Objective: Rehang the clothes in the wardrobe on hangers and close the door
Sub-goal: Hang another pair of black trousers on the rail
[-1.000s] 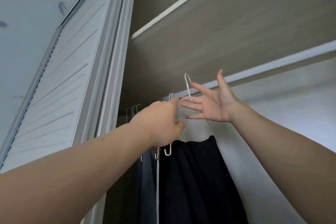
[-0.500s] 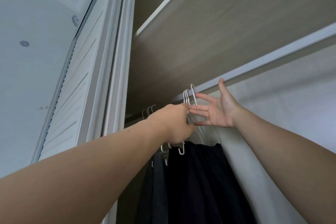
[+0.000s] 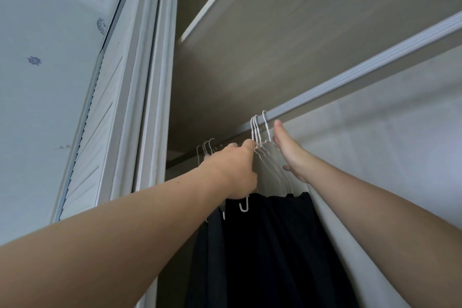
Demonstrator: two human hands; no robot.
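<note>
The left hand was curled tight round the necks of a bunch of white wire hangers, whose hooks sat over the grey clothes rail beneath the wardrobe shelf. The right hand was flat, fingers straight, just right of the bunch and against the outermost hanger, gripping nothing. Black garments hung from those hangers, close beside the inner wall. More hanger hooks sat further left on the rail, and the louvred door stood open on the left.
</note>
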